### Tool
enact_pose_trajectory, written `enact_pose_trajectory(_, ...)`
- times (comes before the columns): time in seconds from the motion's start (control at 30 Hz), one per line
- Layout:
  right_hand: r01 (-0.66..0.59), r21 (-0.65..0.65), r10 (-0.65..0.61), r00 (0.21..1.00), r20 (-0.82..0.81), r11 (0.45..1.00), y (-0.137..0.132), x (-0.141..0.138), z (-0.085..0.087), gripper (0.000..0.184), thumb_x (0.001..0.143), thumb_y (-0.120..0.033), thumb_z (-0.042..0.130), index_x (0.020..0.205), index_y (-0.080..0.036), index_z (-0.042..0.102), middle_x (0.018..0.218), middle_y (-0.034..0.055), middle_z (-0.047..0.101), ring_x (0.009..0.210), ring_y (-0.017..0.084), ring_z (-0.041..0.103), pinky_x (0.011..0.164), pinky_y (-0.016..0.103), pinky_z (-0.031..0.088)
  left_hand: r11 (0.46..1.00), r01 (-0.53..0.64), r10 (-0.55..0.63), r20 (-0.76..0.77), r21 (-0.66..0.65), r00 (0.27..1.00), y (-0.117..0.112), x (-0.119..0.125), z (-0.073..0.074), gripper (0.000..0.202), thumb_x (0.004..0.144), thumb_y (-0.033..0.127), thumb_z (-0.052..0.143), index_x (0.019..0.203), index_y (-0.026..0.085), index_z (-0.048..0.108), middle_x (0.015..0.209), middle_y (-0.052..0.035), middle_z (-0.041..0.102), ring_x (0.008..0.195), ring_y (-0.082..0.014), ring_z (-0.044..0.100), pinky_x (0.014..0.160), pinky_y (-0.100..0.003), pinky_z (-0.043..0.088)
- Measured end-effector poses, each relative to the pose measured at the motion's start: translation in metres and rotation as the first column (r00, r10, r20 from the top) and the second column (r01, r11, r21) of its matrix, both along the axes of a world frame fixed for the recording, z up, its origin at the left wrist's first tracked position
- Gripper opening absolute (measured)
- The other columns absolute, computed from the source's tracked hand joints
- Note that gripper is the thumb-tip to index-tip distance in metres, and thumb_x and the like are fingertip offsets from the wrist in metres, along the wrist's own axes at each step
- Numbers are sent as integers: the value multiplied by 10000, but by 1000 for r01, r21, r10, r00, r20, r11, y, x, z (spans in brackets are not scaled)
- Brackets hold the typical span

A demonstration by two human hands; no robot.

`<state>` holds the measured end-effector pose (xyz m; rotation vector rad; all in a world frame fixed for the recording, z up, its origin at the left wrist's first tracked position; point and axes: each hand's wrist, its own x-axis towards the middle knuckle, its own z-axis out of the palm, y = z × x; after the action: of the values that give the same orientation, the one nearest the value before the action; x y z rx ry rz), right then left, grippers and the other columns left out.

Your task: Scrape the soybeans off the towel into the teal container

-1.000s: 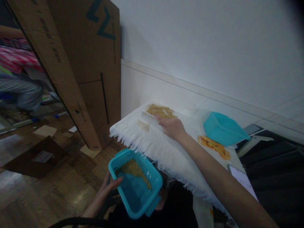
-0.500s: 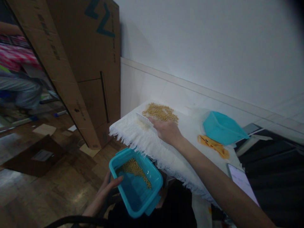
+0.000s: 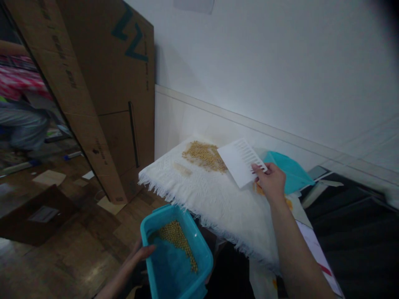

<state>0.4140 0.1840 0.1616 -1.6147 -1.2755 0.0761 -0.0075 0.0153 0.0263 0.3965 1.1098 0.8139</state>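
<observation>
My left hand [image 3: 141, 254] grips the near-left rim of a blue plastic tub [image 3: 204, 257], below the table's front edge. Yellow soybeans [image 3: 177, 236] lie along one side of its bottom. My right hand [image 3: 270, 179] pinches a thin white slotted card [image 3: 238, 162] by its right edge and holds it tilted above the table. More soybeans [image 3: 202, 153] are spread on the white fringed cloth [image 3: 215, 199], just left of the card. A pale beige patch [image 3: 182, 169] shows on the cloth in front of them.
Behind my right hand stands a light-blue container [image 3: 288, 172], with an orange cloth [image 3: 289, 204] partly hidden by my wrist. A phone [image 3: 314, 245] lies at the right edge. A tall cardboard box [image 3: 109, 83] rises at left; another person's leg [image 3: 23, 124] shows beyond it.
My right hand has lifted the white card off the cloth and moved it right, turning its flat face into view. The left hand still holds the tub, now slightly lower in the picture.
</observation>
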Motion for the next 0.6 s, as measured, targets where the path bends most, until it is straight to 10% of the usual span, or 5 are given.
enact_pose_trajectory(0.23,-129,-37,105,917,-385,991,-1,16,-46,665,564,-773,797,817,-184,621,594,-20,629,416,100,460,384,232,346,997,-72,72,-64,-9,995,-8,-13,-4,1370,588,587,916,1664,339,105,1326,-168,751,1179,-466,715,947,-576,594)
enact_pose_trajectory(0.6,-339,-66,290,877,-383,938,-12,-6,-42,636,571,-737,800,836,-192,608,545,-33,622,376,91,425,363,225,303,974,-142,173,-167,179,971,-37,32,-14,1259,545,565,956,1610,303,338,1396,-134,725,1403,-457,550,1185,-564,444)
